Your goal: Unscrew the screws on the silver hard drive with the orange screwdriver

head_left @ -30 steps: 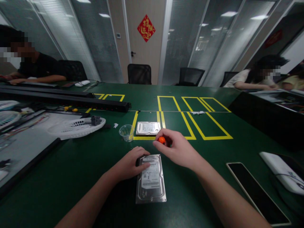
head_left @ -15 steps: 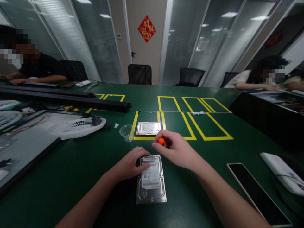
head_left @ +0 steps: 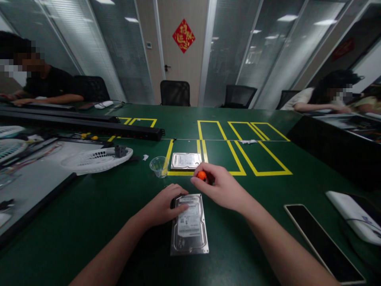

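Note:
A silver hard drive lies label up on the green table in front of me. My left hand grips its far left corner, thumb on the label and fingers along the far edge. Above the drive's far right corner, my right hand is closed around a screwdriver. Only the round orange end of its handle and a bit of black show; most of its shaft is hidden by the hand. A second hard drive rests just beyond, inside a yellow taped outline, beside a clear plastic cup.
A white racket-shaped frame and a grey panel occupy the left, with long black bars behind. To the right lie a phone and a white device with a cable. Other people sit at both far sides.
Both my hands and the hard drives keep their places. The orange handle end looks very slightly shifted in my right hand.

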Available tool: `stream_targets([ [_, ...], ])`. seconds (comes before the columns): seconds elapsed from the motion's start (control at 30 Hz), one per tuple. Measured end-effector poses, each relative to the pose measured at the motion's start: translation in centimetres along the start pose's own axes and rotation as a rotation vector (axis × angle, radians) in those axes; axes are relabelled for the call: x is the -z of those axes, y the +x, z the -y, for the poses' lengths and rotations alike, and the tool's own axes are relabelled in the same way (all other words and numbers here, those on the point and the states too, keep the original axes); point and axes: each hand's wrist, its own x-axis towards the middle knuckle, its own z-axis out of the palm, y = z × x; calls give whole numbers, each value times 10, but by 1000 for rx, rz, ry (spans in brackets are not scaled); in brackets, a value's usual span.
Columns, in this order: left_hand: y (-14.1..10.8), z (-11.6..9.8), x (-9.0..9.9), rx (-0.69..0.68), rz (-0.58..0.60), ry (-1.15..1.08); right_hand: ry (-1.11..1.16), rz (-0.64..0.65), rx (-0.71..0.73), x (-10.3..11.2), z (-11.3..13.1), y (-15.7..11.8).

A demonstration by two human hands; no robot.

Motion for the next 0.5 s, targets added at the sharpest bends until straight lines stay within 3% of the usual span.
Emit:
stream_targets([
  [0.27, 0, 0, -1, -14, -1, 14, -113, 80, 13, -4, -1, 0],
  [0.5, 0, -1, 0, -11, 0, -1, -65, 50, 21, -3, -1, -1],
])
